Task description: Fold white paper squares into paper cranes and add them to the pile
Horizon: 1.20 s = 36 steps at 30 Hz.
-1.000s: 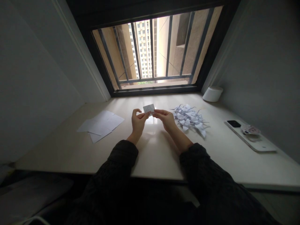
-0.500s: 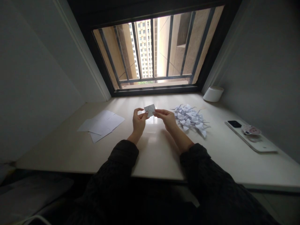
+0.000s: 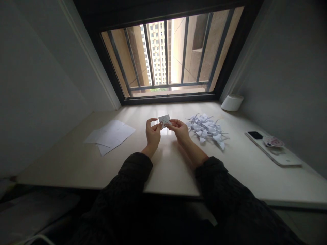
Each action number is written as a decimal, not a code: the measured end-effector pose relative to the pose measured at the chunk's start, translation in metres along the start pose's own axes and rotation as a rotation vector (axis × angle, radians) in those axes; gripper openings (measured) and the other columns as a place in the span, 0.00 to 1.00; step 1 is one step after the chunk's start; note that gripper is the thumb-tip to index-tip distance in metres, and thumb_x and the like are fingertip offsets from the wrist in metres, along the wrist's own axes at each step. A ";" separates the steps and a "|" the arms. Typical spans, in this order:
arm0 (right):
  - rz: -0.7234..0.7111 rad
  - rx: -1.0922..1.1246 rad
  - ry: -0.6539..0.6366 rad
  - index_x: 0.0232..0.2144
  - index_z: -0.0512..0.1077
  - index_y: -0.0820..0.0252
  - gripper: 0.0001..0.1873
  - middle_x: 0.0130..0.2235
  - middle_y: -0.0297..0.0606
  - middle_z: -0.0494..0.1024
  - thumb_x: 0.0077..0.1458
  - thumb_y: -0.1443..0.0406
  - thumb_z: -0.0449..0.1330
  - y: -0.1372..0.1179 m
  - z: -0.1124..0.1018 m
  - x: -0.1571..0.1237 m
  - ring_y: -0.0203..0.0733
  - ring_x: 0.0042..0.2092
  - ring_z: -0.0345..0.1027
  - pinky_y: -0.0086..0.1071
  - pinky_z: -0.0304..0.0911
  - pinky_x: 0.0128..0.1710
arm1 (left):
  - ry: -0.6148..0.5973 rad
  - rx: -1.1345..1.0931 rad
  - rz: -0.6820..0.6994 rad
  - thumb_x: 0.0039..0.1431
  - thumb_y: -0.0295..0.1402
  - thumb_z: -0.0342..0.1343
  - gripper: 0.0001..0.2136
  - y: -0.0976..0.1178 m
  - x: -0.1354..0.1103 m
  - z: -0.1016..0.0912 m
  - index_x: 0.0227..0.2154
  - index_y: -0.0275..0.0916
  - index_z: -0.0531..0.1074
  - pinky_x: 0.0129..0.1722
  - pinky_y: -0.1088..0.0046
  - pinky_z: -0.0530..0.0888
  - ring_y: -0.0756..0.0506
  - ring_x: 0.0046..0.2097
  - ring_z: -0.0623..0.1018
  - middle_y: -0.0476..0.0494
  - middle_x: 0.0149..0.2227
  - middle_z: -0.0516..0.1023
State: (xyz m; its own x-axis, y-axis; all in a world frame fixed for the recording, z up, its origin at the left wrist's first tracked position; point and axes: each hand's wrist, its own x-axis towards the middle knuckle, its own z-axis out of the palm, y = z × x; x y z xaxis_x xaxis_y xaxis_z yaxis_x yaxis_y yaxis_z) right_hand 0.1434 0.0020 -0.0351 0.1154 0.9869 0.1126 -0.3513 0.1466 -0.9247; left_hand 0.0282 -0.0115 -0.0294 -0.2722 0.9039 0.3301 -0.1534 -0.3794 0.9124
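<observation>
A small folded piece of white paper [image 3: 164,119] is held just above the pale tabletop [image 3: 168,163], in the middle of the view. My left hand [image 3: 153,133] pinches its left lower edge with thumb and fingertips. My right hand [image 3: 179,129] pinches its right lower edge, fingers curled. Both dark sleeves reach in from the bottom. Part of the paper is hidden behind my fingers.
A heap of several folded white paper cranes [image 3: 206,128] lies right of my hands. Flat white sheets [image 3: 110,135] lie to the left. At the right sit a white phone [image 3: 273,149] with a sticker and a white round container [image 3: 232,102]. A barred window [image 3: 168,58] is behind.
My hands have drawn slightly closer together and the folded paper has turned a little and looks smaller between the fingertips. Everything else on the table is unmoved.
</observation>
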 end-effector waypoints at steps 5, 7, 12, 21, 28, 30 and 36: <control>0.061 0.035 -0.027 0.32 0.76 0.58 0.21 0.30 0.36 0.81 0.29 0.61 0.73 0.004 -0.002 0.002 0.40 0.33 0.75 0.33 0.66 0.35 | 0.087 -0.079 -0.111 0.48 0.36 0.64 0.20 -0.002 0.004 -0.001 0.40 0.39 0.61 0.40 0.63 0.75 0.45 0.32 0.80 0.45 0.28 0.79; 0.091 0.053 -0.035 0.32 0.76 0.57 0.21 0.30 0.36 0.81 0.30 0.62 0.73 0.005 -0.003 0.003 0.40 0.34 0.75 0.33 0.66 0.35 | 0.100 -0.106 -0.143 0.47 0.35 0.64 0.20 -0.003 0.004 -0.001 0.40 0.39 0.61 0.41 0.62 0.75 0.45 0.33 0.80 0.44 0.29 0.79; 0.142 0.116 -0.063 0.31 0.77 0.57 0.20 0.29 0.35 0.81 0.30 0.63 0.73 0.007 -0.003 0.004 0.40 0.34 0.76 0.33 0.66 0.38 | 0.152 -0.145 -0.244 0.48 0.33 0.65 0.20 -0.003 0.005 -0.001 0.40 0.39 0.61 0.43 0.62 0.74 0.45 0.34 0.80 0.43 0.30 0.79; 0.064 0.056 -0.132 0.37 0.77 0.57 0.25 0.35 0.38 0.82 0.31 0.60 0.73 -0.001 -0.003 0.002 0.42 0.38 0.75 0.34 0.67 0.40 | 0.136 -0.080 -0.107 0.49 0.36 0.64 0.19 -0.005 0.006 -0.004 0.39 0.39 0.62 0.42 0.62 0.75 0.46 0.34 0.80 0.43 0.30 0.79; 0.043 0.060 0.027 0.30 0.74 0.58 0.21 0.27 0.36 0.80 0.32 0.58 0.72 0.002 -0.004 0.003 0.41 0.33 0.76 0.34 0.68 0.36 | 0.007 -0.030 -0.029 0.50 0.37 0.63 0.21 -0.001 0.000 -0.001 0.44 0.39 0.62 0.41 0.64 0.74 0.45 0.34 0.80 0.44 0.29 0.80; 0.016 0.060 0.044 0.27 0.71 0.58 0.21 0.24 0.34 0.79 0.30 0.58 0.73 0.002 -0.004 0.004 0.41 0.30 0.75 0.34 0.68 0.35 | -0.009 -0.057 -0.082 0.49 0.38 0.64 0.24 0.001 0.000 0.000 0.47 0.39 0.62 0.41 0.65 0.74 0.45 0.35 0.80 0.44 0.30 0.80; -0.052 0.041 -0.033 0.23 0.68 0.58 0.22 0.21 0.29 0.76 0.26 0.58 0.75 -0.001 0.000 0.000 0.38 0.26 0.73 0.33 0.68 0.33 | 0.032 -0.159 -0.217 0.40 0.36 0.70 0.30 0.001 0.005 -0.002 0.48 0.36 0.66 0.42 0.65 0.73 0.45 0.36 0.79 0.41 0.33 0.80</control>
State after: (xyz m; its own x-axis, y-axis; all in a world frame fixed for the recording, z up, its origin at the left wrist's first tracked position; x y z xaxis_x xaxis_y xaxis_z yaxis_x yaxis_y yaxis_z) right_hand 0.1437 0.0021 -0.0338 0.1040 0.9794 0.1730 -0.3836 0.2000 -0.9016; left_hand 0.0245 -0.0078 -0.0277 -0.2460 0.9617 0.1210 -0.3577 -0.2061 0.9108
